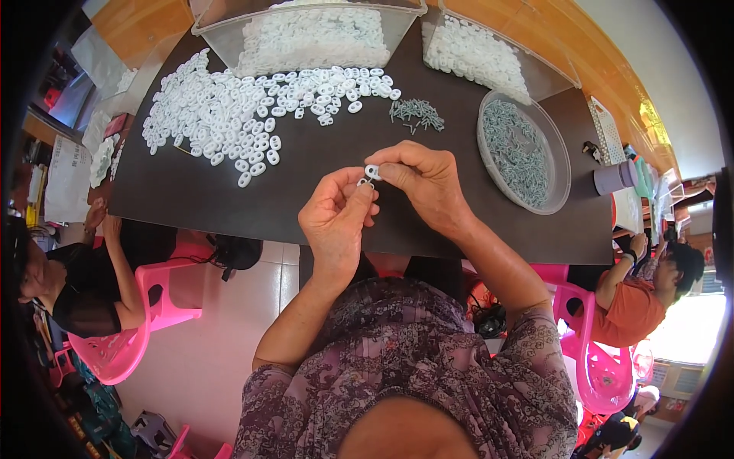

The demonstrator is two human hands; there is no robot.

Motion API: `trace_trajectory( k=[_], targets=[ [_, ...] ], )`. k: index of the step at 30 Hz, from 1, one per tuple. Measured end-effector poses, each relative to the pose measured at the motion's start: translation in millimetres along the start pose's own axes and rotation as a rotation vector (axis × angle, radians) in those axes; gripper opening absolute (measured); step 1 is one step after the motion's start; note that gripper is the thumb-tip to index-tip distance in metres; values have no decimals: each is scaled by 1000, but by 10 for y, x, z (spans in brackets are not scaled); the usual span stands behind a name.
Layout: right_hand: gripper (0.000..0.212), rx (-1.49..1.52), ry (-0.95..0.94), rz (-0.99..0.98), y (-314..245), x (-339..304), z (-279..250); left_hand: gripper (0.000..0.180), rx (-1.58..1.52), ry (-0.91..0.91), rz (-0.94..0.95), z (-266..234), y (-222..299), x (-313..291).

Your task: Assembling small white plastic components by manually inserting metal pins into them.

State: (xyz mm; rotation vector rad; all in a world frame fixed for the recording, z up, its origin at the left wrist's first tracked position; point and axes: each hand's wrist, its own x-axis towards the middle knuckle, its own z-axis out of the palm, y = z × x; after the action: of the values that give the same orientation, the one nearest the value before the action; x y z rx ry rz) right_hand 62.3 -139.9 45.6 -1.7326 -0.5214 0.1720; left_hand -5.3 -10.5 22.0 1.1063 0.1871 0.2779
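Over the near part of the dark table, both my hands meet in front of me, fingertips almost touching. My right hand pinches a small white oval plastic piece with holes between thumb and fingers. Just below and to its left, my left hand is closed in a pinch on a small pale part, mostly covered by thumb and fingertips; its kind I cannot make out. A big spread of the same white two-holed pieces lies beyond my hands to the left. Nearer the right hand is a little heap of grey screws.
Two clear bins of white pieces stand at the back. On the right are a round clear tub of grey screws and a purple cup. People sit on pink chairs at both sides.
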Motion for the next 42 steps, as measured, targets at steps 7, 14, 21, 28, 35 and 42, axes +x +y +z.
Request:
trace_trajectory(
  k=[7,14,21,28,35,42],
  targets=[
    [12,23,49,-28,53,-53,40,21,54,6,70,6,-52,-33],
    [8,129,84,24,37,-64,73,22,43,11,84,30,-39,-46],
    [7,71,63,3,16,-90,115,24,25,12,73,14,-67,-49],
    [10,-5,58,-50,8,-95,118,25,-49,-15,53,-8,-68,-31],
    [16,-72,83,-172,33,-114,127,27,-113,-31,75,20,-47,-6],
    [26,-36,74,-117,-26,-158,140,25,-161,4,102,32,-84,5]
  ],
)
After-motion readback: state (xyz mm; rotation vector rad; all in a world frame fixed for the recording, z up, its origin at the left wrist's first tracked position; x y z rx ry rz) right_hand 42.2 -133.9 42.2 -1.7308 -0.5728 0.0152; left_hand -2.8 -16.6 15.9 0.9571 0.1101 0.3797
